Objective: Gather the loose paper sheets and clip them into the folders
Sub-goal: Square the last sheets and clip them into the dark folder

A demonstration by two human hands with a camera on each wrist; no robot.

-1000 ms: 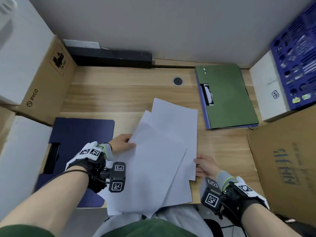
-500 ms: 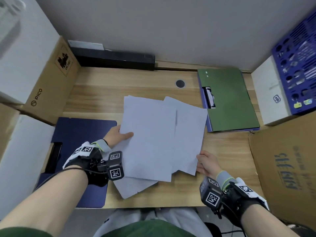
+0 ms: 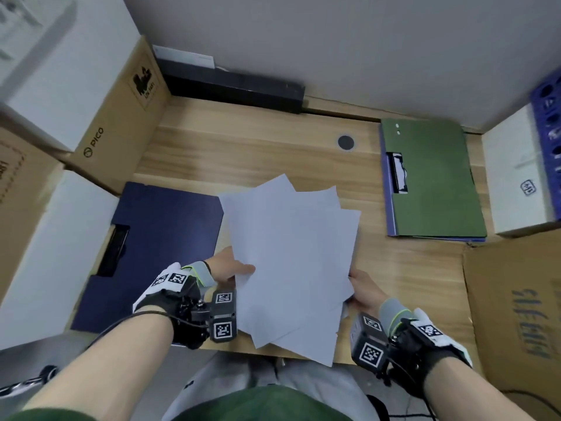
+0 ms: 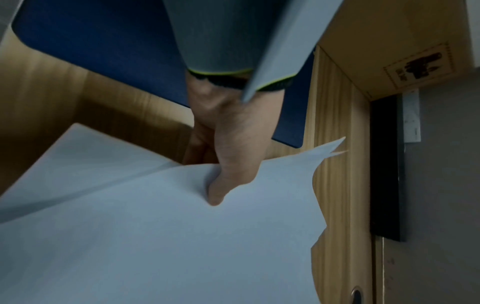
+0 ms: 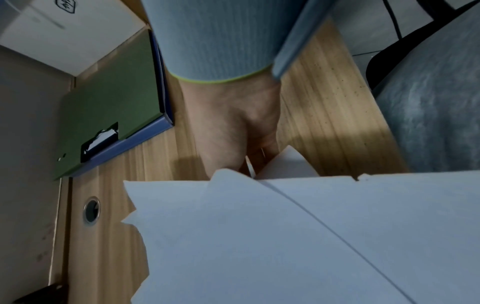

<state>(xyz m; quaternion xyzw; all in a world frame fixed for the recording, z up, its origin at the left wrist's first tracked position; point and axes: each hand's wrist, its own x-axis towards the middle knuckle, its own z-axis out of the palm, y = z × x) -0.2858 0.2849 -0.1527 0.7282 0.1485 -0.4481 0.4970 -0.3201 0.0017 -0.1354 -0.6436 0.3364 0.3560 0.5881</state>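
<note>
Several white paper sheets point(image 3: 291, 262) are fanned unevenly in a loose bundle over the middle of the wooden desk point(image 3: 243, 153). My left hand point(image 3: 230, 268) pinches the bundle's left edge, thumb on top, as the left wrist view shows on the sheets point(image 4: 155, 236). My right hand point(image 3: 361, 287) grips the right edge, its fingers hidden under the paper point(image 5: 285, 236). A dark blue folder point(image 3: 158, 247) lies at the left with its black clip point(image 3: 113, 253). At the back right lies a green folder point(image 3: 431, 183) with its clip point(image 3: 397, 173).
Cardboard boxes point(image 3: 121, 117) crowd the left side and a large one point(image 3: 516, 314) sits at the right. A white box point(image 3: 516, 177) and a blue crate point(image 3: 549, 117) stand at the back right. A black bar point(image 3: 233, 89) runs along the wall. A cable hole point(image 3: 346, 142) is in the desk.
The spread sheets have been drawn together into one overlapping bundle between both hands and pulled nearer the desk's front edge. My right hand has moved left to the bundle's edge.
</note>
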